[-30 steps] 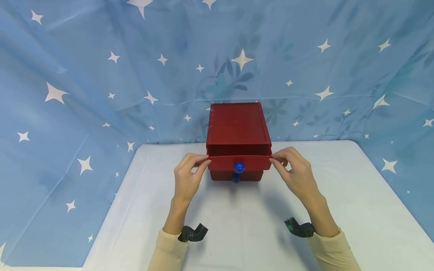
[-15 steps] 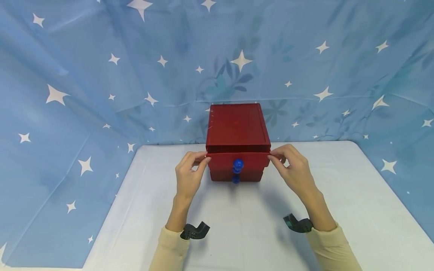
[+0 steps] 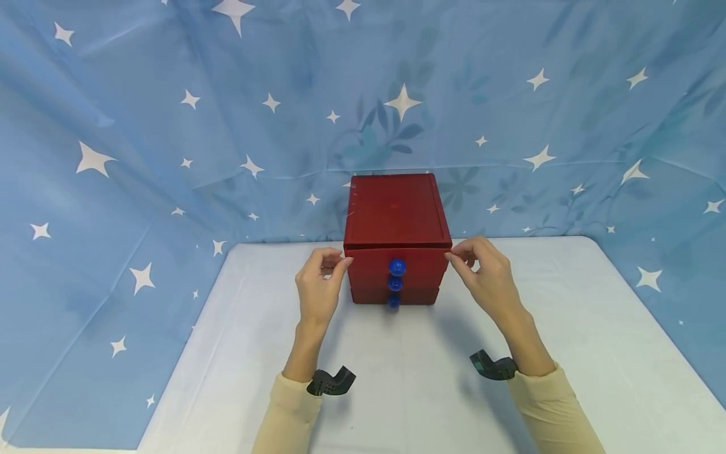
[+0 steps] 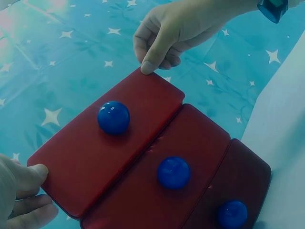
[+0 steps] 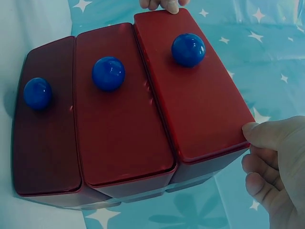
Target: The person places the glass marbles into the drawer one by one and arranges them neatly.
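A small red chest of drawers (image 3: 397, 211) stands at the table's back edge, with three drawers stacked one over another. Each front carries a round blue knob. The top drawer (image 3: 368, 260) sticks out slightly past the two below it, leaving a thin dark slit under the chest's lid. My left hand (image 3: 319, 287) pinches its upper left corner, thumb on the front. At the upper right corner my right hand (image 3: 492, 280) pinches likewise, its thumb at the edge of the drawer front (image 5: 205, 105) in the right wrist view. The drawer's inside is hidden.
A white-covered table (image 3: 391, 391) lies under the chest and both forearms. Behind and beside it hangs a blue curtain (image 3: 272, 139) with white stars, close to the back of the chest. Each wrist wears a black camera band (image 3: 331, 381).
Both hands have moved forward and slightly up with the top drawer, sliding it back into the chest. The dark opening has narrowed to a slit, and the middle knob has come into view.
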`<act>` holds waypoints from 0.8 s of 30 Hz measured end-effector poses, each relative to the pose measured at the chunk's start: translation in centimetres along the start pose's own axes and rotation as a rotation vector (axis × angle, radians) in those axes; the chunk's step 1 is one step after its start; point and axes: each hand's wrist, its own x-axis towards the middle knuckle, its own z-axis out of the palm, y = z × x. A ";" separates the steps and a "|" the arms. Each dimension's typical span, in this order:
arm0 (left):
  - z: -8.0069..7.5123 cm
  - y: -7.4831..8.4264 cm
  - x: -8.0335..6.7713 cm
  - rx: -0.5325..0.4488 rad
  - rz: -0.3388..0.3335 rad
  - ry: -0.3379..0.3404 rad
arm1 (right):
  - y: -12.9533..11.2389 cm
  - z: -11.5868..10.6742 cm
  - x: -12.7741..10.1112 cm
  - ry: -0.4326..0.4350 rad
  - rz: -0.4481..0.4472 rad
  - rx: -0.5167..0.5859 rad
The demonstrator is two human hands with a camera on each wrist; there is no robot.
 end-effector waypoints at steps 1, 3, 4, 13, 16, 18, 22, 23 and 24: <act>0.0 0.0 0.0 0.001 -0.007 0.001 | 0.0 0.0 0.0 -0.001 0.001 -0.004; 0.1 0.2 0.1 0.003 -0.023 0.006 | 0.2 0.1 0.1 -0.002 0.003 -0.011; 0.2 0.2 0.1 0.007 -0.029 0.007 | 0.2 0.1 0.1 0.002 0.003 -0.012; 0.3 2.1 0.8 0.008 -0.042 -0.002 | 0.5 0.3 0.3 -0.001 0.018 -0.019; 0.5 1.5 0.8 0.020 -0.055 -0.007 | 0.6 0.3 0.4 -0.005 0.020 -0.018; 0.7 0.8 0.7 0.027 -0.060 -0.010 | 0.6 0.3 0.5 -0.002 0.016 -0.018; 0.7 -0.2 0.6 0.020 -0.061 -0.022 | 0.7 0.4 0.5 -0.003 0.010 -0.019; 0.7 -0.3 0.6 0.016 -0.057 -0.026 | 0.7 0.4 0.5 -0.005 0.009 -0.021; 0.7 -0.4 0.5 0.014 -0.054 -0.029 | 0.7 0.4 0.5 -0.007 0.008 -0.021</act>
